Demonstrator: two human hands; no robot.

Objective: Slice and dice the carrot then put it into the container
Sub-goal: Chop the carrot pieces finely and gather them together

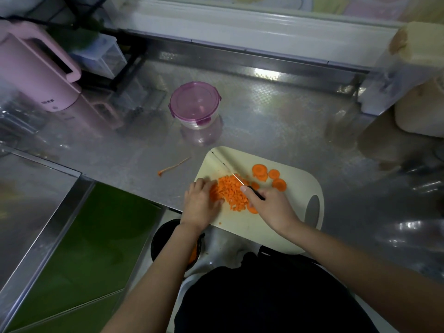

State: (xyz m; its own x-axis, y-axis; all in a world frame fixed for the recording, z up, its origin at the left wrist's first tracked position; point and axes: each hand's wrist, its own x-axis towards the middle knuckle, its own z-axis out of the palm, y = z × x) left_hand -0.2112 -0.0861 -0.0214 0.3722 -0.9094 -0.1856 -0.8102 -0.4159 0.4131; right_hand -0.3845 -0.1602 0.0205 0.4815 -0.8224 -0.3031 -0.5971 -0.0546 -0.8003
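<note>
1. Diced so far: most of the carrot, heaped as a diced pile (228,192) mid cutting board (295,212); several rounds (269,175) uncut just right of it.
2. Right hand (271,205) wrapped round knife (255,193) handle; blade edge-on over the heap.
3. Left hand (201,203) against heap's left edge, fingers bent close together; hold on any dice not discernible.
4. Remaining, by judgement: dice rounds; unlid container (194,104), well behind board; transfer.

Person in black garment (276,301); L forearm (156,267) & R forearm (348,258) bare.
</note>
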